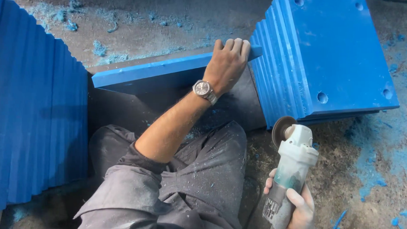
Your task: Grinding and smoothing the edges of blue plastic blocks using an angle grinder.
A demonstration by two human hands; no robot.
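A person crouches on a dusty concrete floor (345, 177) strewn with blue shavings (375, 135). The left hand (228, 64), a metal wristwatch (204, 89) on its wrist, grips the top edge of a single blue plastic plate (152, 72) standing on edge in front of the knees. The right hand (293, 206) is closed around the body of a pale angle grinder (292, 163), whose disc points up, near but not touching a leaning stack of blue plates (336, 55) with drilled corner holes at the right. Another row of blue plates (32, 111) stands at the left.
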